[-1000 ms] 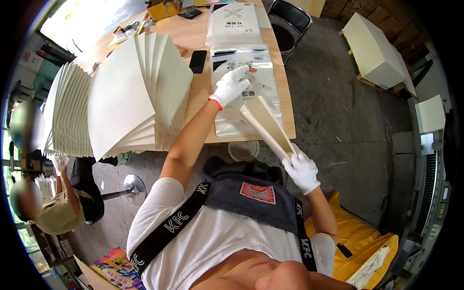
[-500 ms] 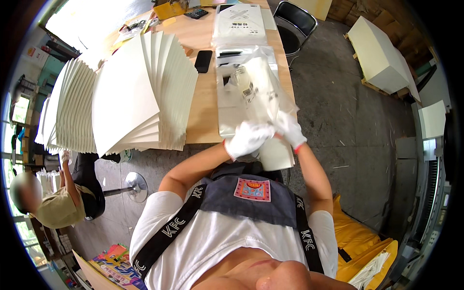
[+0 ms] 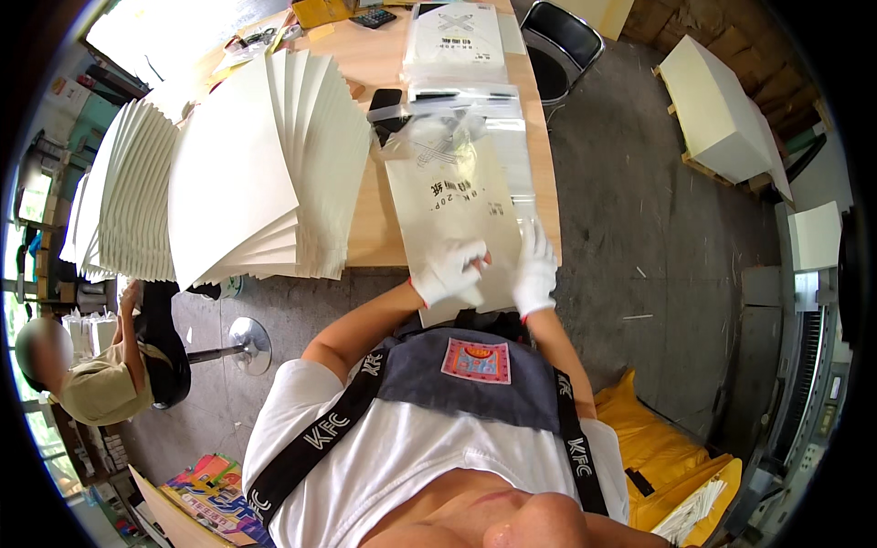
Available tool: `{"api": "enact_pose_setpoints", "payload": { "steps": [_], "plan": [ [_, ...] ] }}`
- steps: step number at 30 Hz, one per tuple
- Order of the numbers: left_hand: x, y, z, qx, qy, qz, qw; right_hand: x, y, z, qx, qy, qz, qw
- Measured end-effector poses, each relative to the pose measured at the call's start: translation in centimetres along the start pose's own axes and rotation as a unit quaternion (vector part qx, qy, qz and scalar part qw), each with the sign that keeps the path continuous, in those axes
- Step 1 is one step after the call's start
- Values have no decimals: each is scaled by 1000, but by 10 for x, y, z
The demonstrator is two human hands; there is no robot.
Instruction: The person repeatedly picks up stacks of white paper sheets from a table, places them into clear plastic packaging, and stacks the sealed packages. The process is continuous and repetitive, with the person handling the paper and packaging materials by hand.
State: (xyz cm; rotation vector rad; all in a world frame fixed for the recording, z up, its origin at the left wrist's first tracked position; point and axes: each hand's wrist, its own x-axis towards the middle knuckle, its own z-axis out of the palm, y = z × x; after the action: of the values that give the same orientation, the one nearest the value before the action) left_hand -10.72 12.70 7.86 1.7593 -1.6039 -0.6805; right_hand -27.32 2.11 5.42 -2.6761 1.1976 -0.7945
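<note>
Your L grip point(image 3: 452, 272), white glove, is on the lower part of the clear printed bag point(image 3: 452, 196) w/ off-white sheets point(image 3: 438, 315) in it. Fingers curled; can't tell if it's pinching film or just resting. Your R grip point(image 3: 535, 274), also gloved, is opened out, fingers straight & close together, laid along bag's lower R edge.

Bag pos: front R of counter point(image 3: 379, 228), slightly askew, partly atop a stack of clear bags point(image 3: 519, 155); sheets' lower end overhangs counter edge twd your apron point(image 3: 416, 384). Loose film at bag's top L overlaps the phone point(image 3: 388, 105). Printed pack point(image 3: 454, 41) lies just beyond, calculator point(image 3: 373, 18) at far end. Big fanned paper stack point(image 3: 233, 173) is L of bag. Co-worker point(image 3: 105, 388) off to your L.
</note>
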Motion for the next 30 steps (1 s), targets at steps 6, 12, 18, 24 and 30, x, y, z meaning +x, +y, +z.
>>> {"api": "enact_pose_setpoints", "payload": {
  "steps": [6,12,18,24,30],
  "plan": [
    [-59,-103,24,245,246,-6,938,1,32,11,-85,-231,76,966],
    [-118,-91,28,-209,330,-256,884,-32,15,-27,-103,-343,-10,934],
    [-176,-47,5,-176,-38,-128,975,-108,38,-55,55,-361,-185,912],
    [-111,-45,9,-84,148,-136,976,-43,24,-45,-58,-270,-85,957],
    [-175,-110,16,-122,55,-202,970,-92,48,-43,-88,-556,98,821]
  ]
}}
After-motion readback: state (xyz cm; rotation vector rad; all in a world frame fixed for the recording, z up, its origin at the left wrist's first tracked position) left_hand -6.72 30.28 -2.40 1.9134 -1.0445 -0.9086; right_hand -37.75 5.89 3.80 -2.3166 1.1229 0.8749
